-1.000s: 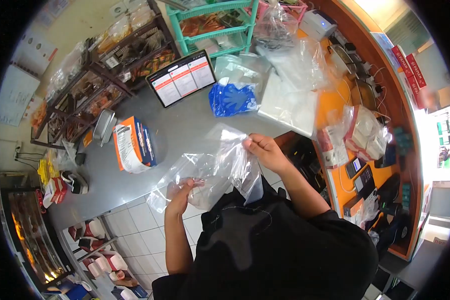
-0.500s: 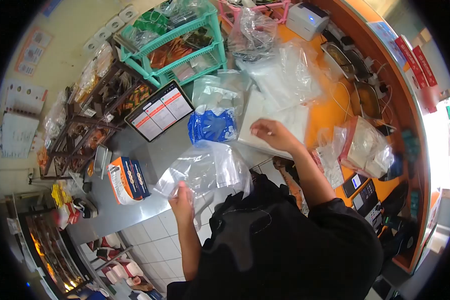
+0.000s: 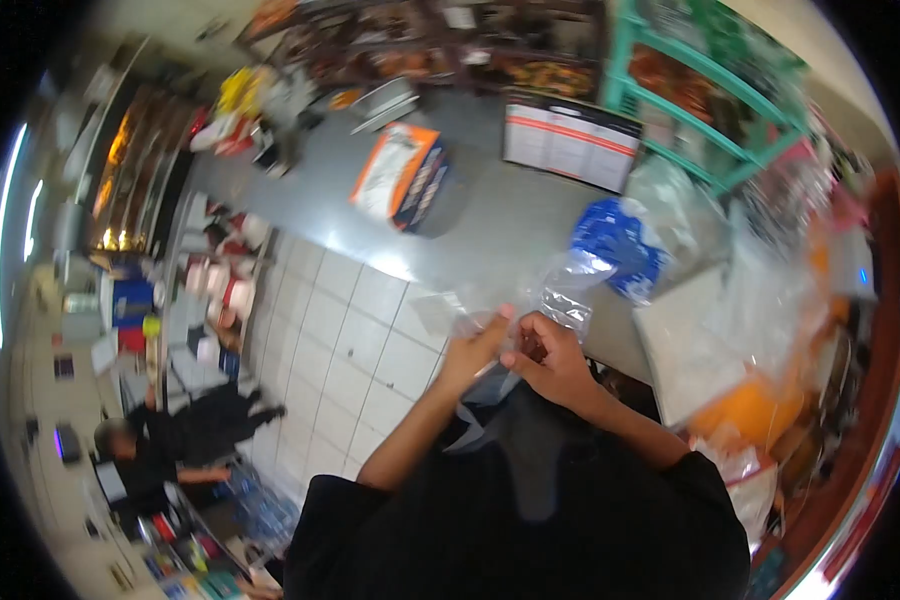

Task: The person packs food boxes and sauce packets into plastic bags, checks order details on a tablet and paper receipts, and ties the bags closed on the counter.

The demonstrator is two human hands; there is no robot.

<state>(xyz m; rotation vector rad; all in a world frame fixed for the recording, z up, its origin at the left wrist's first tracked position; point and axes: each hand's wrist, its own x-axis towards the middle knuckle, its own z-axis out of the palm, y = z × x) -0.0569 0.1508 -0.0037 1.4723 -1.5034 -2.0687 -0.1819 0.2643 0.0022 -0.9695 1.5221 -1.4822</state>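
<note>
A clear plastic bag (image 3: 567, 300) is between my hands in front of my chest, at the near edge of the metal counter. My left hand (image 3: 473, 358) is closed on the bag, thumb pointing up. Close beside it, my right hand (image 3: 552, 362) has its fingers curled and pinched on the same bag. The bag's lower part is blurred and see-through, so its outline is hard to make out. Just beyond my right hand lies a blue-and-clear plastic packet (image 3: 615, 248) on the counter.
A tablet (image 3: 570, 145) and an orange, white and blue box (image 3: 390, 180) stand on the metal counter (image 3: 310, 190). A teal basket rack (image 3: 705, 95) is at the back right. White sheets (image 3: 675, 335) lie at right. Another person (image 3: 185, 440) is across the tiled floor (image 3: 335, 330).
My view has swung to the left. My right hand has come down from over the white sheets to the bag, close to my left hand. The bag looks more gathered.
</note>
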